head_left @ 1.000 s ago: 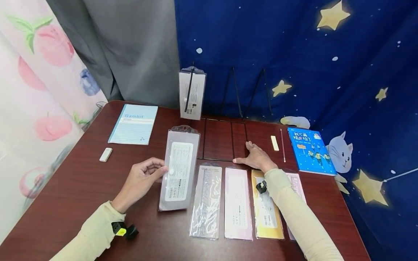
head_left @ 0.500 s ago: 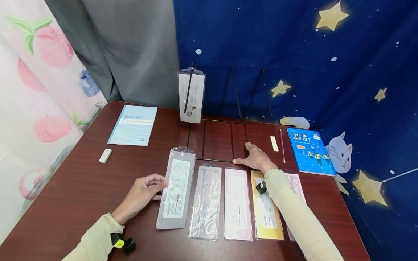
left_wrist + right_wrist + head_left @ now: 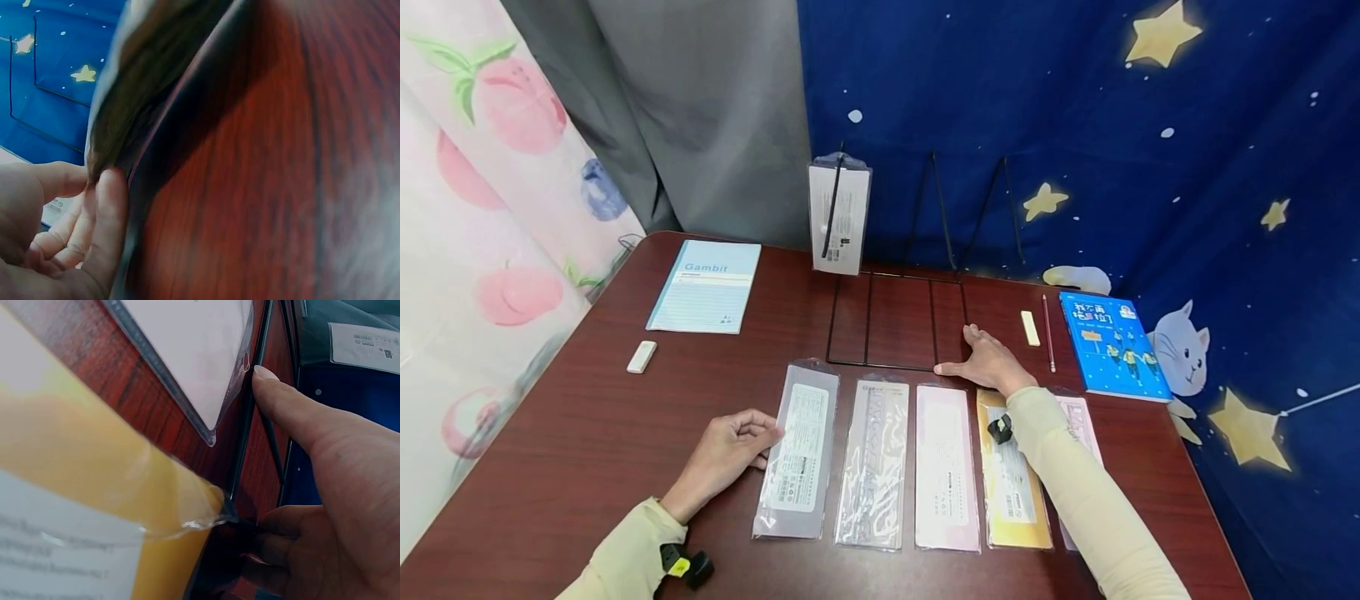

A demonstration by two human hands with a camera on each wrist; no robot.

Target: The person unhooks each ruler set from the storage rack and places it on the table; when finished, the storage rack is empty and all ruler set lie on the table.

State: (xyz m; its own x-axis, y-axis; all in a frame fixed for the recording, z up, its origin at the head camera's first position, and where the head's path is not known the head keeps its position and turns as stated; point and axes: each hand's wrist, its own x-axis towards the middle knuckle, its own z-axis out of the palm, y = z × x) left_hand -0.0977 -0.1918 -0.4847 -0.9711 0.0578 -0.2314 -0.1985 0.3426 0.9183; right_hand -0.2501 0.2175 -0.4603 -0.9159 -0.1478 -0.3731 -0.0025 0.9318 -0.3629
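My left hand [image 3: 730, 450] pinches the left edge of a flat greyish-purple plastic package [image 3: 797, 458] with a white label, low over the table at the left end of a row. In the left wrist view, thumb and fingertip meet on the edge of the package [image 3: 144, 94], which stands tilted above the wood. My right hand [image 3: 988, 362] rests at the front right corner of a black wire rack [image 3: 902, 367], thumb extended along its front wire [image 3: 247, 434]. On the rack's left hook hangs another white-labelled package [image 3: 842, 221]; the other hooks are bare.
Right of the held package lie a clear-grey package [image 3: 874, 467], a pink one [image 3: 947, 467], a yellow one [image 3: 1015, 475] and another pink one [image 3: 1078, 421], partly under my right sleeve. A notebook [image 3: 706, 287], white eraser [image 3: 642, 357], cream strip [image 3: 1030, 328], pencil [image 3: 1049, 333] and blue book [image 3: 1116, 346] lie around.
My left hand has moved the greyish-purple package down and toward me, from near the rack to the left end of the row. My right hand has stayed at the rack's corner.
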